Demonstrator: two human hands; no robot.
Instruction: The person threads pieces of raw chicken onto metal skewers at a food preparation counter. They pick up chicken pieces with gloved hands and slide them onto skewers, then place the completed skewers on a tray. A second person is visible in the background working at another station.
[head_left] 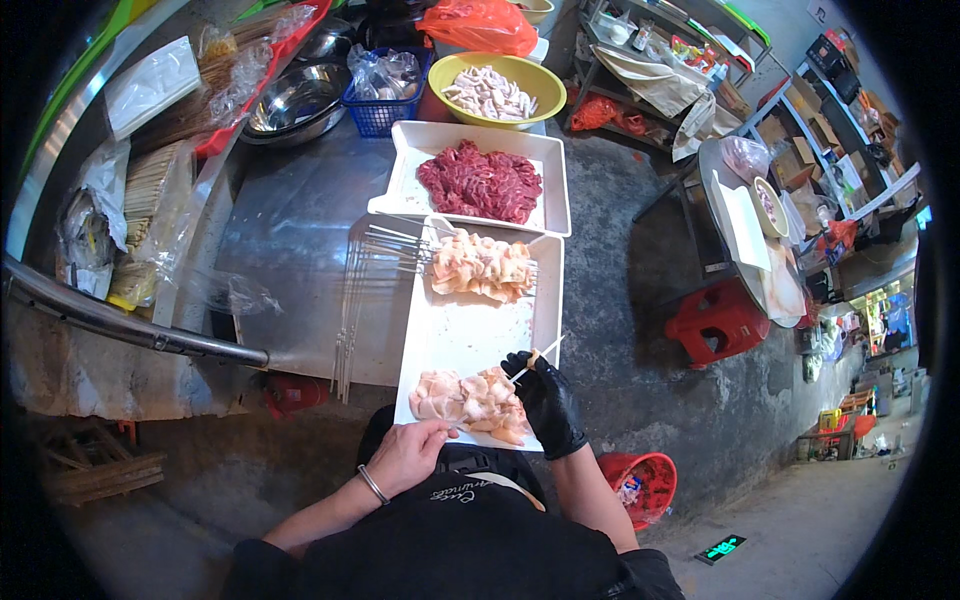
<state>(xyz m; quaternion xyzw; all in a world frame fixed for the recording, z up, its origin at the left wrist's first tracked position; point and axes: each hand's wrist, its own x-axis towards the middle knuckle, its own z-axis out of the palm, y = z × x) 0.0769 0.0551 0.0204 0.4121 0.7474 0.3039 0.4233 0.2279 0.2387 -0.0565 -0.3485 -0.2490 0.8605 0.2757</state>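
A white tray lies close in front of me. Raw pale pieces of meat are heaped at its near end, and more pale pieces threaded on metal skewers lie at its far end. My left hand, bare with a metal bangle, pinches at the near left edge of the tray; what its fingertips hold is too small to make out. My right hand, in a black glove, is closed on a thin pale stick beside the near heap. A small pale piece shows by its fingers.
Bare metal skewers lie left of the tray. Beyond are a white tray of red meat strips, a yellow bowl, a blue basket and steel bowls. A red stool and red bin stand right.
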